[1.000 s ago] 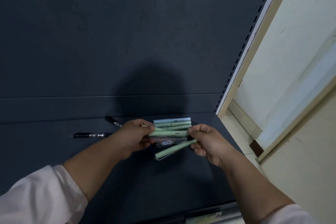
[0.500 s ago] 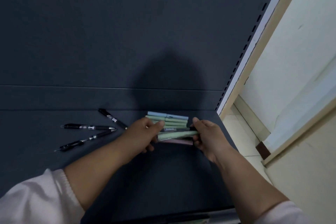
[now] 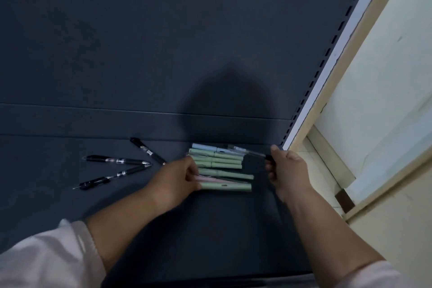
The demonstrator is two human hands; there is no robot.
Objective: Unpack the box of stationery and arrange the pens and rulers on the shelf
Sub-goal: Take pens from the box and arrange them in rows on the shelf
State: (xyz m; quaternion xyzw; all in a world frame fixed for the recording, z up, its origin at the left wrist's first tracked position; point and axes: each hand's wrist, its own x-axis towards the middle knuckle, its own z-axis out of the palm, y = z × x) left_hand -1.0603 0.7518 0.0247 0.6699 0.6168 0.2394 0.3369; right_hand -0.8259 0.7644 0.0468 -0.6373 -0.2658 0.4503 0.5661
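1. Pastel green, blue and pink plastic pens [image 3: 221,166] lie side by side on the dark grey metal shelf [image 3: 210,229] (any print is unreadable).
2. The left hand [image 3: 180,177] grips their ends.
3. The right hand [image 3: 286,170] pinches a clear pen [image 3: 245,151].
4. Three black pens [image 3: 117,167] lie left.

Pastel pens [image 3: 219,166] lie side by side on the dark shelf [image 3: 70,196]; three black pens [image 3: 117,166] scattered left
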